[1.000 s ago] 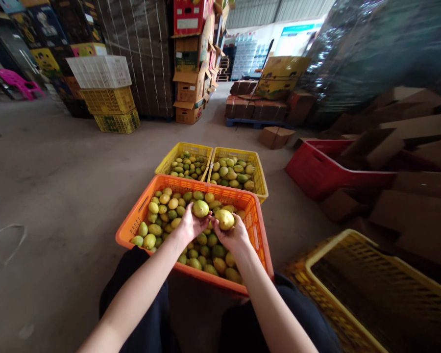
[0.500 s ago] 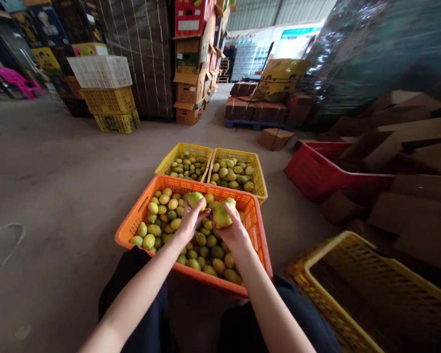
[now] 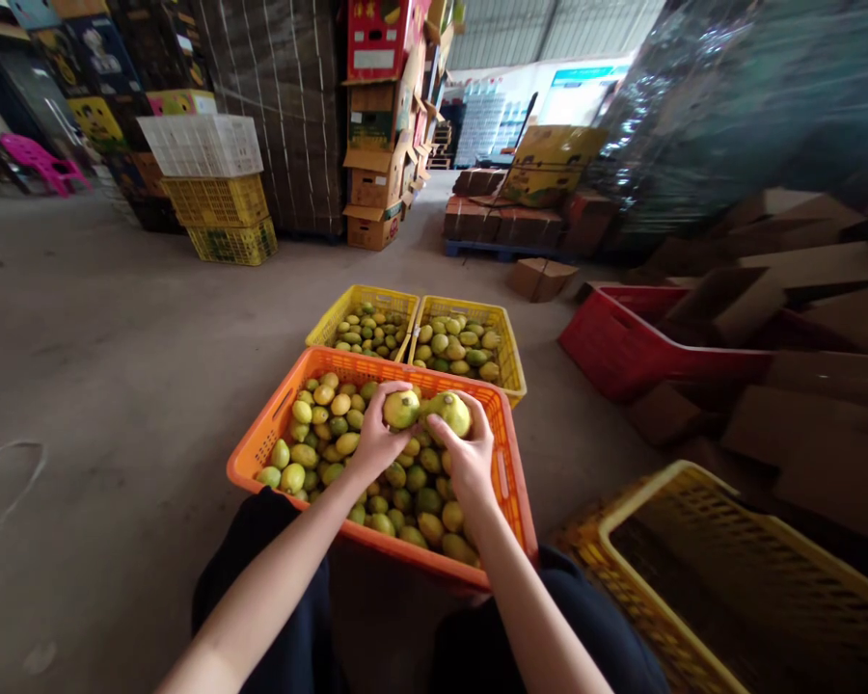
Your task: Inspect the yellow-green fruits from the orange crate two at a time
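Above the orange crate [image 3: 510, 472], my left hand [image 3: 382, 434] is wrapped round a yellow-green lemon [image 3: 402, 410]. Close beside it, my right hand [image 3: 472, 445] grips a larger green-yellow lemon [image 3: 449, 414], thumb across its front. The two held fruits are side by side, nearly touching. Below them, many yellow and green lemons [image 3: 304, 454] lie in the orange crate, partly hidden by my hands and forearms.
Two yellow crates [image 3: 362, 292] [image 3: 513, 352] of similar fruit stand just beyond the orange one. At the right are a red crate [image 3: 608, 347], loose cardboard [image 3: 802, 424] and another yellow crate [image 3: 694, 472]. Stacked crates [image 3: 217, 202] and boxes [image 3: 372, 183] stand farther back.
Both hands have turned the fruits, so different sides face up. My left hand's fingers now curl round the far side of its lemon, and my right fingers wrap over the outer side of the other.
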Demonstrator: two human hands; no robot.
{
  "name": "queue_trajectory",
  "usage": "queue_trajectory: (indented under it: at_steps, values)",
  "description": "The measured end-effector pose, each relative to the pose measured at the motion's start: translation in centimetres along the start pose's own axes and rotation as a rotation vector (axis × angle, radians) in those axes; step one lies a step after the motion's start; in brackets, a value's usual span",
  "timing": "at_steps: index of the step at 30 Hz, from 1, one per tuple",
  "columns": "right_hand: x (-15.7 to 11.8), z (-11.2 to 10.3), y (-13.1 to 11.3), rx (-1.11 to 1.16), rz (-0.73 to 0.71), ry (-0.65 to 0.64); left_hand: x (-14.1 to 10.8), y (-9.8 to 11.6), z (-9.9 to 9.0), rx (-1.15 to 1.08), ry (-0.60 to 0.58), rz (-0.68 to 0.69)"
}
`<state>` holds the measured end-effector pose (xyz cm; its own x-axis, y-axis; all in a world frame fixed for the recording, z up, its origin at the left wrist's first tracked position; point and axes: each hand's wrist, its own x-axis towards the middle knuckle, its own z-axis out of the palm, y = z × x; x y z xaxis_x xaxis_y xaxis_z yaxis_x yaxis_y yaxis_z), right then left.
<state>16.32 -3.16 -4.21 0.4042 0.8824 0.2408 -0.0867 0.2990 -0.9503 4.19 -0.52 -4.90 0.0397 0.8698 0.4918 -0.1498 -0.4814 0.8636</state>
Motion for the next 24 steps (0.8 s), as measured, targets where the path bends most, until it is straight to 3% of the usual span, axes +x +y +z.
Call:
queue_trajectory:
  at_steps: [5, 10, 24]
  values:
    - [-0.4, -0.1, -1.0, -0.085, -0.147, -0.088, 0.2, 0.7, -0.4, 0.005, -0.107, 0.128]
    - [-0.5, -0.2, -1.1, -0.079, -0.16, -0.113, 0.2, 1.1, -0.5, -0.001, -0.146, 0.146]
    - [-0.4, -0.2, -0.9, -0.083, -0.094, -0.093, 0.1, 1.2, -0.8, 0.029, -0.171, -0.021]
